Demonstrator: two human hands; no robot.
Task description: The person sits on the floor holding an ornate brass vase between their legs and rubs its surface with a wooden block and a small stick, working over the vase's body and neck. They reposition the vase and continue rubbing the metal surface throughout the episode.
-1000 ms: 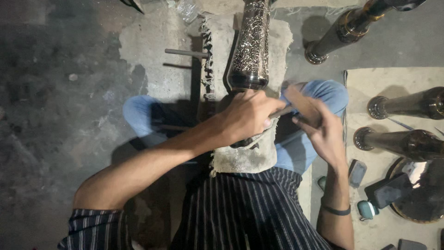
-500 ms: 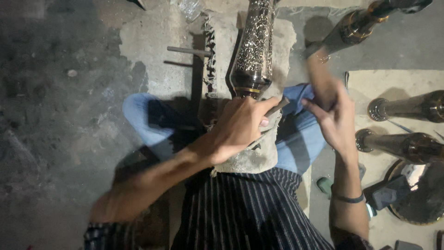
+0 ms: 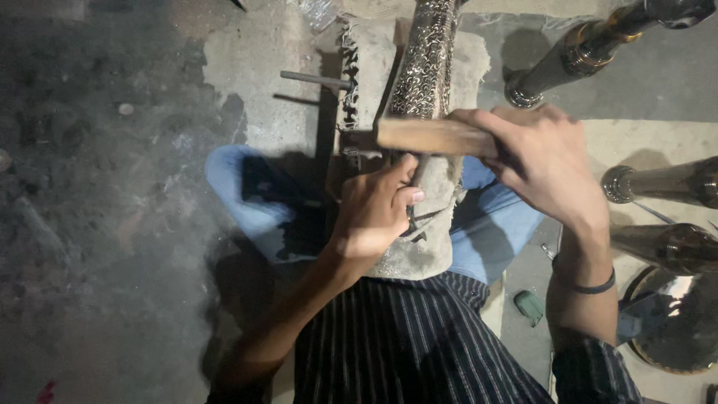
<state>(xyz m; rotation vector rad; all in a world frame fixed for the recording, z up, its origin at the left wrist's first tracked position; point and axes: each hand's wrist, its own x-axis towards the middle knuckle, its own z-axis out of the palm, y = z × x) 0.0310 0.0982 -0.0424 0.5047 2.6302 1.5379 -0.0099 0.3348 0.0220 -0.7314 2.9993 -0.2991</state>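
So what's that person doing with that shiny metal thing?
A person sits on the floor with a long patterned metal piece lying over a cloth pad between the knees. The left hand presses down on the pad and seems to pinch a thin dark tool against the metal. The right hand holds a wooden handle, raised just above it. More metal pieces lie on the floor to the right.

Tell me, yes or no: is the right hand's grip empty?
No. The right hand is closed around a wooden handle held above the engraved metal piece.
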